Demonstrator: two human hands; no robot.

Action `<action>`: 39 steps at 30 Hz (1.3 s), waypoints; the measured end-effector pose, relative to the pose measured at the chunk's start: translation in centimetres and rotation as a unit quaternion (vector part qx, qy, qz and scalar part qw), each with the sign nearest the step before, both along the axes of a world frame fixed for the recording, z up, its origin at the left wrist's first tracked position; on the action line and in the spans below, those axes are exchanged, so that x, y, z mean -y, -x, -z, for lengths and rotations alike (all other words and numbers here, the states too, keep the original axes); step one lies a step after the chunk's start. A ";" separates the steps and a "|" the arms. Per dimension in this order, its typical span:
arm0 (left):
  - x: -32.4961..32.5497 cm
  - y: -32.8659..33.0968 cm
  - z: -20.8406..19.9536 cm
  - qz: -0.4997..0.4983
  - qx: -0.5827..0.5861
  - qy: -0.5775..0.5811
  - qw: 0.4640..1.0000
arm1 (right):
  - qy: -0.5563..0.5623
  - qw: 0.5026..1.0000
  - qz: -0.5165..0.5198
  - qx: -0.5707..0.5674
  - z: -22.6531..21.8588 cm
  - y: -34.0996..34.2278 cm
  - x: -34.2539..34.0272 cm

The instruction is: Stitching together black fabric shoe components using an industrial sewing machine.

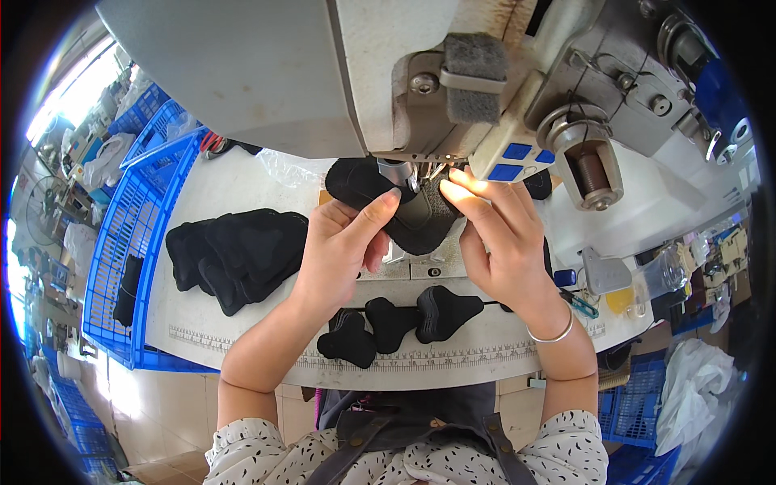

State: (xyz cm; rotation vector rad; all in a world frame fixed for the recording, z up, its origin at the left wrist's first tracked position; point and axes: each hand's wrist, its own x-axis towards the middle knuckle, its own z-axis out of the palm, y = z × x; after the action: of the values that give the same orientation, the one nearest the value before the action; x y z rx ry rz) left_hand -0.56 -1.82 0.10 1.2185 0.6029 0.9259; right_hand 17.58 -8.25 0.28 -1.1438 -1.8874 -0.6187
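A black padded fabric piece (419, 233) with a dark grey patch lies under the needle area of a sewing machine (242, 73). My left hand (343, 246) grips its left side, the thumb on top and the fingers curled beneath. On its right side, my right hand (503, 238) holds the edge with the index and middle fingertips close to the presser foot (414, 179); part of that grip is hidden. A pile of black fabric pieces (242, 252) rests left of my left hand. Nearer to me lie small stacks of black cut pieces (444, 313).
A blue plastic basket (121, 279) stands at the table's left edge. A ruler strip (420, 361) runs along the front edge. A thread bobbin (590, 171) hangs on the machine at right, above teal-handled snips (580, 304). White plastic bags (697, 388) sit at lower right.
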 end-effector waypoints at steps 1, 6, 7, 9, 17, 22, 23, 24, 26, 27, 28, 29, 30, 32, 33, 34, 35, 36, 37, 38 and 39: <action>0.0 0.0 0.0 -0.001 -0.003 -0.003 1.000 | -0.005 1.000 -0.001 0.000 0.0 0.0 0.0; 0.2 -0.4 0.1 -0.014 0.001 -0.002 1.000 | -0.018 1.000 -0.001 -0.004 0.0 0.2 -0.1; 0.4 -0.5 0.0 -0.022 -0.007 0.000 1.000 | -0.023 1.000 -0.007 -0.010 0.1 0.3 -0.2; 0.6 -0.7 -0.2 -0.029 -0.009 -0.008 1.000 | -0.024 1.000 -0.016 -0.013 0.2 0.2 -0.4; -7.5 6.6 0.0 -0.131 -0.113 -0.118 0.978 | -0.001 0.998 -0.064 -0.019 -0.6 0.1 0.2; -6.1 15.4 2.5 -0.173 -0.323 -0.055 0.929 | 0.040 0.996 -0.060 -0.045 -0.7 -0.2 0.9; -5.7 16.2 3.7 -0.169 -0.339 -0.063 0.923 | 0.048 0.996 -0.059 -0.049 -0.9 -0.1 1.1; -5.4 16.7 5.0 -0.202 -0.394 -0.096 0.892 | 0.043 0.997 -0.058 -0.038 -1.1 0.0 1.1; -4.8 17.1 6.7 -0.231 -0.448 -0.125 0.854 | 0.043 0.997 -0.054 -0.045 -1.0 0.1 1.4; -4.6 17.1 7.3 -0.263 -0.513 -0.194 0.794 | 0.041 0.997 -0.047 -0.051 -0.9 0.2 1.7; -4.3 17.1 7.7 -0.291 -0.570 -0.260 0.723 | 0.030 0.998 -0.039 -0.042 -0.9 0.2 2.1; -3.7 16.7 7.4 -0.284 -0.571 -0.259 0.725 | 0.036 0.998 -0.034 -0.043 -0.5 0.1 2.8; -3.1 15.9 6.6 -0.336 -0.590 -0.279 0.679 | 0.045 0.998 -0.009 -0.045 0.1 -0.2 3.6; -1.6 14.4 5.2 -0.350 -0.607 -0.280 0.657 | 0.086 0.993 0.043 -0.069 1.8 -1.3 5.4; -0.9 13.7 6.0 -0.344 -0.607 -0.278 0.660 | 0.092 0.992 0.047 -0.068 2.8 -1.9 6.0; -0.4 13.0 6.9 -0.280 -0.537 -0.324 0.727 | 0.154 0.978 0.092 -0.110 3.7 -2.7 6.7; 0.4 12.3 7.4 -0.216 -0.460 -0.365 0.780 | 0.214 0.956 0.133 -0.152 4.6 -3.5 7.3; 1.0 11.7 7.7 -0.214 -0.460 -0.362 0.782 | 0.282 0.925 0.192 -0.166 5.4 -4.5 8.1; 1.6 11.2 8.0 -0.200 -0.510 -0.370 0.750 | 0.285 0.924 0.193 -0.165 6.4 -5.0 8.6; 1.8 10.7 8.2 -0.183 -0.557 -0.379 0.716 | 0.277 0.912 0.286 -0.099 7.5 -5.5 9.2; 1.8 10.7 8.4 -0.180 -0.557 -0.379 0.716 | 0.267 0.888 0.374 -0.030 8.5 -5.9 9.7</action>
State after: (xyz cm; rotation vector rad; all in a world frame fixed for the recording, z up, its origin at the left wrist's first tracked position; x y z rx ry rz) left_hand -11.29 -3.67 -8.31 2.5109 1.5550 0.6597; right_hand 23.46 -17.91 -8.24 -2.2715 -1.5555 -0.4500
